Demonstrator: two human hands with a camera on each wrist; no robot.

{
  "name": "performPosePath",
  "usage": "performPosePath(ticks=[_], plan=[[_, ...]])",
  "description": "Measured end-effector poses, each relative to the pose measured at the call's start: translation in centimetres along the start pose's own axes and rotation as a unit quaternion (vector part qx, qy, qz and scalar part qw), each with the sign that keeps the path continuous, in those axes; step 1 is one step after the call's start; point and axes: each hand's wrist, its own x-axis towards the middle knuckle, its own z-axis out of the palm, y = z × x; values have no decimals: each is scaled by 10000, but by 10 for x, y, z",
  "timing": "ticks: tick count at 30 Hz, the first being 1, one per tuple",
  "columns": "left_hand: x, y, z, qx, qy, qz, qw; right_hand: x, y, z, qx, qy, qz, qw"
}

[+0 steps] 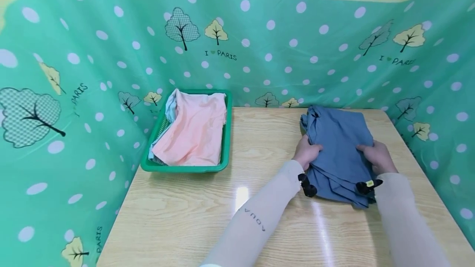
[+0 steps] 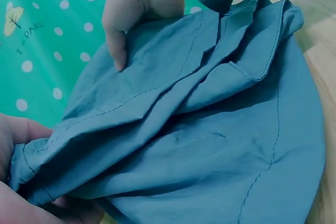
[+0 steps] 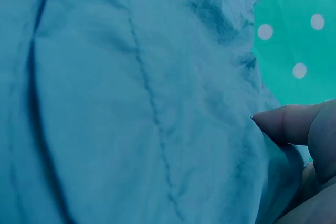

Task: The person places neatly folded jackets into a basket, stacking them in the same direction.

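A folded blue garment [image 1: 339,147] lies at the right of the wooden table, its layers uneven along the near edge. The left hand [image 1: 307,151] grips its left edge, thumb on top; in the left wrist view that hand [image 2: 26,177] pinches a bunched fold of the cloth [image 2: 210,145]. On the opposite edge the right hand [image 1: 377,158] holds the garment, thumb on the upper surface and fingers beneath. In the right wrist view the right hand [image 3: 310,145] pinches the side of the cloth [image 3: 131,103], with its fingers partly hidden.
A green basket [image 1: 228,135] stands at the table's back left, holding a pink folded cloth [image 1: 196,131] over a light blue one [image 1: 171,108]. Green dotted curtain fabric [image 1: 259,77] surrounds the back and sides of the wooden table [image 1: 178,217].
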Motion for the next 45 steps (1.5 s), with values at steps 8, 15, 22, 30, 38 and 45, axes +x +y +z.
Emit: performPosePath(ticks=[8, 15, 22, 30, 38, 45], plan=[[-4, 13, -17, -57, -176, 267, 9995, -13, -16, 7, 337, 237, -373, 9985], [-10, 23, -36, -306, -333, 518, 9976, -26, -36, 12, 579, 319, -531, 9964], [-13, 29, -57, -342, -457, 695, 9959, -35, -52, 24, 765, 350, -812, 9931], [-24, 39, -77, -454, -619, 975, 9923, -43, -66, 38, 1038, 431, -1081, 9878], [-39, 50, -94, -398, -553, 1073, 9919, -47, -79, 49, 1074, 489, -1399, 9831], [-42, 52, -109, -409, -601, 1152, 9907, -56, -92, 63, 1126, 437, -1569, 9802]])
